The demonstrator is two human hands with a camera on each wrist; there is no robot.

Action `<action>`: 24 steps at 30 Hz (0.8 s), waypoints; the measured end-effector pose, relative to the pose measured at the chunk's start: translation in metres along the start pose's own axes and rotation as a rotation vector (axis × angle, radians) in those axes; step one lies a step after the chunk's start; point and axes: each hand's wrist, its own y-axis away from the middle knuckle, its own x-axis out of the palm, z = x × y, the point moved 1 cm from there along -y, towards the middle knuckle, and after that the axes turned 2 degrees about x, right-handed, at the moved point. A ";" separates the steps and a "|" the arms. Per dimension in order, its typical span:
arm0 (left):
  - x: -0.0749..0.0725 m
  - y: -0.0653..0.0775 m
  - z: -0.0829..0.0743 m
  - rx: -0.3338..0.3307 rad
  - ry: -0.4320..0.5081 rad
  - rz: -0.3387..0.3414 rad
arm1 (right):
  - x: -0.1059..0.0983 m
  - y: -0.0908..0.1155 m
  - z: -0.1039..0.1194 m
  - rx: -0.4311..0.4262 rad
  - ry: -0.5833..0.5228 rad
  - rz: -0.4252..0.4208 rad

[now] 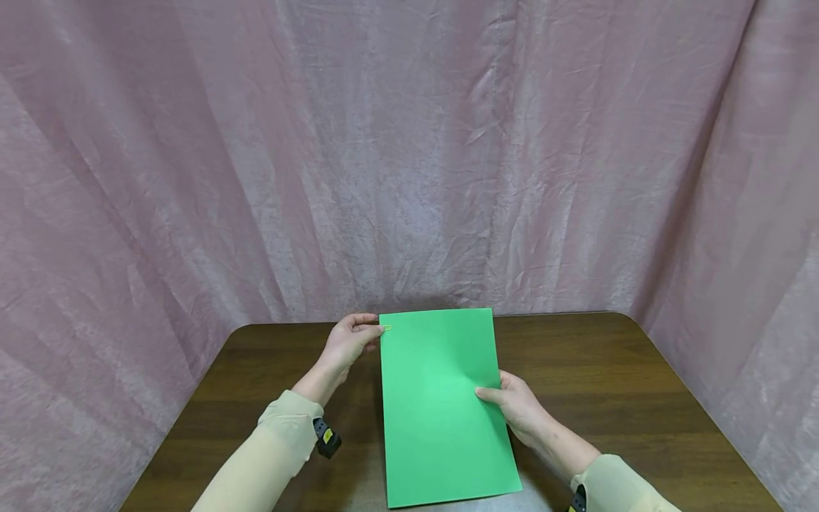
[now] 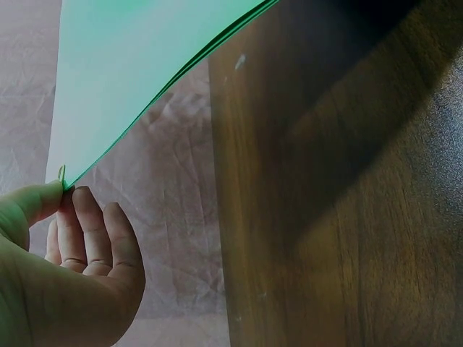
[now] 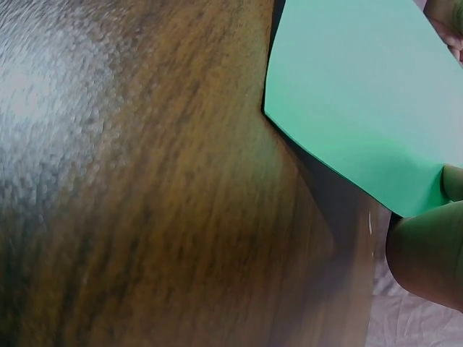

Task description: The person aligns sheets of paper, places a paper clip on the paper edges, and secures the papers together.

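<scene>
A small stack of green paper sheets [image 1: 441, 412] is held up over the table in the head view, its long sides running away from the person. Near its far left corner sits a yellow paper clip [image 1: 387, 328]. My left hand [image 1: 345, 346] pinches the clip at that corner, thumb on top. In the left wrist view the paper clip [image 2: 62, 173] stands out beside the thumb tip, and layered sheet edges show. My right hand [image 1: 521, 409] grips the right edge of the sheets, thumb on the upper face and the other fingers hidden underneath.
A brown wooden table [image 1: 595, 384] with rounded far corners lies below the paper. Pink curtains [image 1: 409, 156] hang behind it and along both sides. A bright glare [image 3: 29, 101] shows on the tabletop in the right wrist view.
</scene>
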 end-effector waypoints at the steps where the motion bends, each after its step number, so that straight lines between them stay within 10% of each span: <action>1: 0.000 0.000 0.000 -0.001 0.001 0.000 | 0.000 0.000 0.000 -0.001 0.000 0.000; 24: 0.001 0.004 -0.001 0.032 -0.010 0.010 | 0.003 0.002 0.002 -0.006 0.018 0.006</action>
